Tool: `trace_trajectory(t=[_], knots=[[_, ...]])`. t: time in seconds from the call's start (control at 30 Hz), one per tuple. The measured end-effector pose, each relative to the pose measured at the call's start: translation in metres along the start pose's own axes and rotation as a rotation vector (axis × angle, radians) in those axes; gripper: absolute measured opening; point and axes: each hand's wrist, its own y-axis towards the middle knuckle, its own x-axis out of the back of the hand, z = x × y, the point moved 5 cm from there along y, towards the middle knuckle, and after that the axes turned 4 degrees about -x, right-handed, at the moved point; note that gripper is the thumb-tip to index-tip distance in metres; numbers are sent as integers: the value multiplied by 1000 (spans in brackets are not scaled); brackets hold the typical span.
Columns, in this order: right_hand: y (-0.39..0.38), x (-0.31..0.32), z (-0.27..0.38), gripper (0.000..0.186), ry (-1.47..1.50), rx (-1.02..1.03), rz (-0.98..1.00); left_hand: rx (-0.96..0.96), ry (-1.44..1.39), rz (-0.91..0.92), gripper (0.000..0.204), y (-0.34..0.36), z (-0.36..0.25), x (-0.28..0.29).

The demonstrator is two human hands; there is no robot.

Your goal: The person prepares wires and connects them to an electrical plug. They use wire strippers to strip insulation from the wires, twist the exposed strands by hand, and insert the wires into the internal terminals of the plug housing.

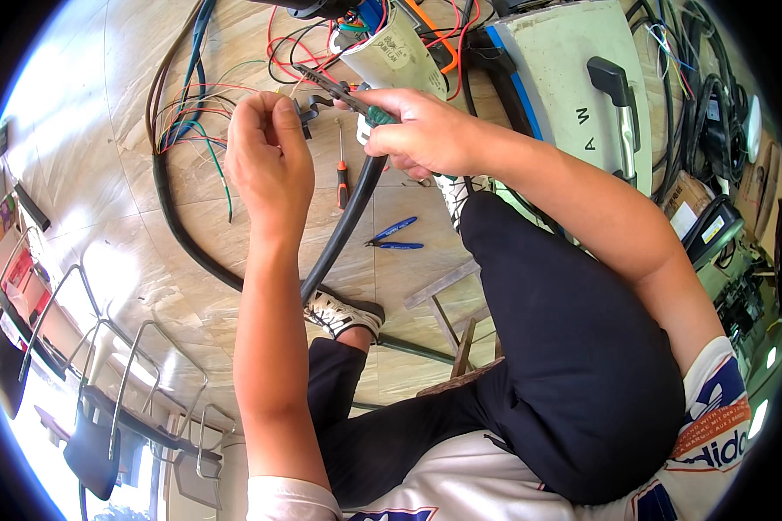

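My left hand (268, 161) pinches a thin pale wire beside the pliers' jaws. My right hand (413, 130) grips green-handled pliers (346, 97), their dark jaws pointing up-left. A thick black cable (346, 226) runs upward beneath that hand, beside a dark bracket-like piece (313, 113). An orange-black screwdriver (342, 182) lies on the floor between my forearm and the cable; blue-handled cutters (395, 245) lie lower right of it. Loose coloured wires (208, 130) fan out left of my hands.
A white cylindrical housing (387, 61) and pale machine body (565, 87) sit ahead and right. Coiled black cables (704, 95) line the right edge. Metal-framed chairs (148, 347) stand lower left. My bent legs, shoes and a wooden stool (452, 321) are below.
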Motion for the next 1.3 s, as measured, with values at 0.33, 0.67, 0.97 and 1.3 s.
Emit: trace_trajectory(t=[0.33, 0.67, 0.97, 1.3], knots=[[1, -1, -1, 58, 34, -11, -17, -244, 198, -77, 16, 0, -13, 3], [-6, -3, 5, 57, 84, -40, 15, -653, 425, 16, 15, 25, -14, -3], [-8, -2, 6, 59, 126, -66, 40, -769, 431, 122, 12, 31, -18, -5], [6, 4, -12, 65, -557, 484, -393, 978, -1046, 220, 9, 11, 23, -41]])
